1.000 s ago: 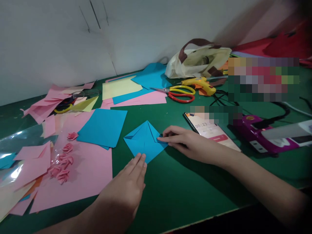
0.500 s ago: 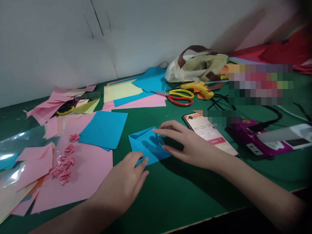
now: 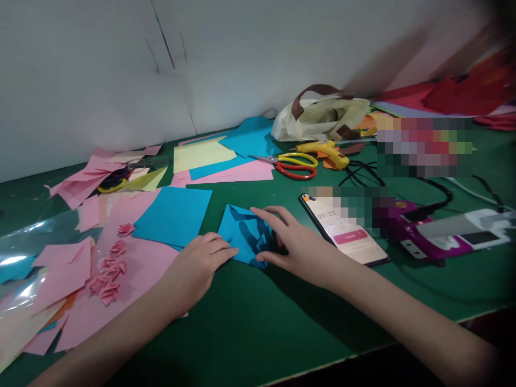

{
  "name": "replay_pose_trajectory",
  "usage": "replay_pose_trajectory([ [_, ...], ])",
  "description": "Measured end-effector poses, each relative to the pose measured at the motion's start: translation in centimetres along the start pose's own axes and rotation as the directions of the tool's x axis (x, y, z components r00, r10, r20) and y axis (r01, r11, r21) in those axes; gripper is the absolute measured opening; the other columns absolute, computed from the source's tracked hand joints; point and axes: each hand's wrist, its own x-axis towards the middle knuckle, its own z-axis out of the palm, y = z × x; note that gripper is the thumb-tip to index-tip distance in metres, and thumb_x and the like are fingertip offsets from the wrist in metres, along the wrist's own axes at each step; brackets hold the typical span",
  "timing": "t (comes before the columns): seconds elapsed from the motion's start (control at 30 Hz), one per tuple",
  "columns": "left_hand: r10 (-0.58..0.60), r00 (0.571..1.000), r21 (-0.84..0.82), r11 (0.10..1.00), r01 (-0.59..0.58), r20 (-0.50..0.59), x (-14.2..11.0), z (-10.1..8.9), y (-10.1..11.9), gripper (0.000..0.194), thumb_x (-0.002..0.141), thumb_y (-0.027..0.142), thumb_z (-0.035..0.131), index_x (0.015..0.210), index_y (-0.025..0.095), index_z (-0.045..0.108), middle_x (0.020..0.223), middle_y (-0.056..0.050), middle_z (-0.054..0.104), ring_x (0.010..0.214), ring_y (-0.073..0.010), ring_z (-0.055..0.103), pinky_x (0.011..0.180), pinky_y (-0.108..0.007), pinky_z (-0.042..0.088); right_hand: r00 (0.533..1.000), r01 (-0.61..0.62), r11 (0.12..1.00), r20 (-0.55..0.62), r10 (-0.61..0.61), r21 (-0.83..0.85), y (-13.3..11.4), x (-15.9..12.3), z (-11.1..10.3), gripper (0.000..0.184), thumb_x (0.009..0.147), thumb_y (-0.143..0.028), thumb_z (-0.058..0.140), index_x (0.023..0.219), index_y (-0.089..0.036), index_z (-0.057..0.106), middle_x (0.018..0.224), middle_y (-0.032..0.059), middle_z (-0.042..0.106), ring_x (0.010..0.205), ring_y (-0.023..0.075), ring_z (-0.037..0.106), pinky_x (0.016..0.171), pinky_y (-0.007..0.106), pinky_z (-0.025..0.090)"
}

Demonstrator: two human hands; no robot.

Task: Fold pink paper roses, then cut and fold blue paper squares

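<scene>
A folded blue sheet of paper (image 3: 242, 231) lies on the green table, between my two hands. Creased flaps show along its top and right sides. My left hand (image 3: 205, 260) pinches its lower left edge with thumb and fingers together. At the other side, my right hand (image 3: 296, 242) holds the sheet by its edges, with the forefinger at the upper right corner and the thumb at the lower right one. The right hand's shadow falls over the folds. Just left of the sheet is a stack of blue paper squares (image 3: 173, 215).
Pink paper roses (image 3: 110, 293) rest on a pink sheet (image 3: 149, 290) at left, near paper scraps and clear plastic. Scissors (image 3: 296, 165), a yellow glue gun (image 3: 322, 153) and a cloth bag (image 3: 282, 126) lie behind. A phone (image 3: 355, 242) and purple power strip (image 3: 419, 231) are at right.
The blue sheet has been turned on the table, its corners now pointing differently. My left hand has moved up to its left edge. My right hand has opened wider around the right side.
</scene>
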Motion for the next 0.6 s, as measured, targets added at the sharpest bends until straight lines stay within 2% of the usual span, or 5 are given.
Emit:
replay_pose_trajectory([
  [0.1,-0.007,1.000,0.138,0.990,0.008,-0.010,-0.1,0.4,-0.1,0.045,0.077,-0.004,0.038,0.113,0.012,0.059,0.111,-0.013,0.065,0.099,-0.0267,0.059,0.078,-0.043,0.053,0.999,-0.054,0.997,0.003,0.054,-0.049,-0.4,0.2,0.0,0.075,0.081,-0.048,0.056,0.143,-0.023,0.023,0.142,0.0171,0.034,0.078,0.0240,0.066,0.056,0.038,0.056],
  [0.27,-0.130,0.992,0.230,0.965,0.129,-0.012,-0.2,1.0,1.8,0.040,0.085,0.003,0.036,0.119,0.010,0.056,0.120,-0.016,0.061,0.107,-0.0288,0.057,0.084,-0.044,0.052,0.997,-0.058,0.987,-0.058,0.050,-0.152,-0.2,0.8,0.4,0.058,0.088,-0.048,0.044,0.136,-0.016,0.038,0.135,0.0182,0.044,0.097,0.0319,0.063,0.065,0.041,0.055],
  [0.37,-0.229,0.973,0.207,0.952,0.227,-0.014,-0.2,1.1,2.6,0.038,0.091,0.019,0.041,0.127,0.012,0.050,0.126,-0.017,0.056,0.116,-0.0322,0.052,0.087,-0.047,0.050,0.996,-0.051,0.987,-0.081,0.039,-0.155,-0.2,0.9,0.4,0.045,0.089,-0.044,0.045,0.124,-0.017,0.050,0.123,0.0154,0.054,0.085,0.0261,0.066,0.059,0.035,0.053],
  [0.47,-0.337,0.941,0.143,0.931,0.336,-0.013,-0.2,1.3,2.6,0.047,0.091,0.039,0.044,0.132,0.016,0.045,0.134,-0.018,0.048,0.124,-0.0366,0.043,0.089,-0.051,0.048,0.995,-0.048,0.995,-0.089,0.040,-0.091,-0.7,0.6,0.2,0.029,0.089,-0.038,0.048,0.105,-0.018,0.059,0.102,0.0093,0.062,0.077,0.0204,0.065,0.057,0.028,0.047],
  [0.6,-0.385,0.923,0.061,0.921,0.385,-0.003,-0.2,1.7,2.2,0.050,0.090,0.048,0.041,0.122,0.011,0.051,0.139,-0.021,0.042,0.129,-0.0376,0.036,0.093,-0.053,0.045,1.000,0.010,0.999,0.016,-0.011,0.042,-1.6,0.3,0.0,0.020,0.086,-0.037,0.054,0.076,-0.020,0.059,0.071,0.0010,0.062,0.061,0.0137,0.058,0.051,0.023,0.038],
])
